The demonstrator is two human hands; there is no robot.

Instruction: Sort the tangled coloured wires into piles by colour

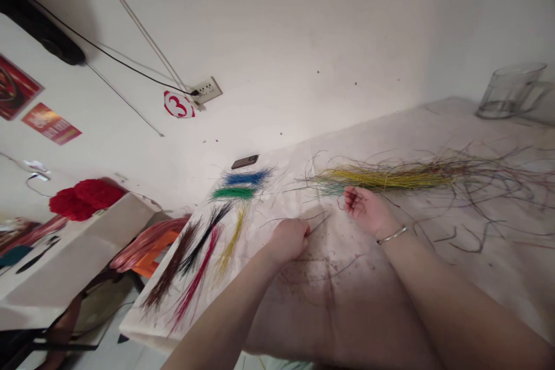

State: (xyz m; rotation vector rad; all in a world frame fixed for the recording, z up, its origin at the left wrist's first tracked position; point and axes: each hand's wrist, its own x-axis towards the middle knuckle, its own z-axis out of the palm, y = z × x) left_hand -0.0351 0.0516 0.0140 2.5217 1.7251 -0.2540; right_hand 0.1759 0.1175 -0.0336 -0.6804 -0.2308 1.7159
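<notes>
My left hand is closed, with thin dark wires sticking out to the right of its fingers. My right hand, wearing a bracelet, is beside the front edge of a large tangled wire bundle, mostly yellow with dark, green and reddish strands. Its fingers are loosely curled and a little apart, and nothing shows in them. Sorted bunches lie left of my hands: blue wires, green wires, black wires, yellow wires, red wires and brown wires.
A phone lies by the wall behind the blue bunch. At the far right back stands a glass mug. Loose wires are scattered over the pale cloth. Leftward are an orange stool and another table bearing red bundles.
</notes>
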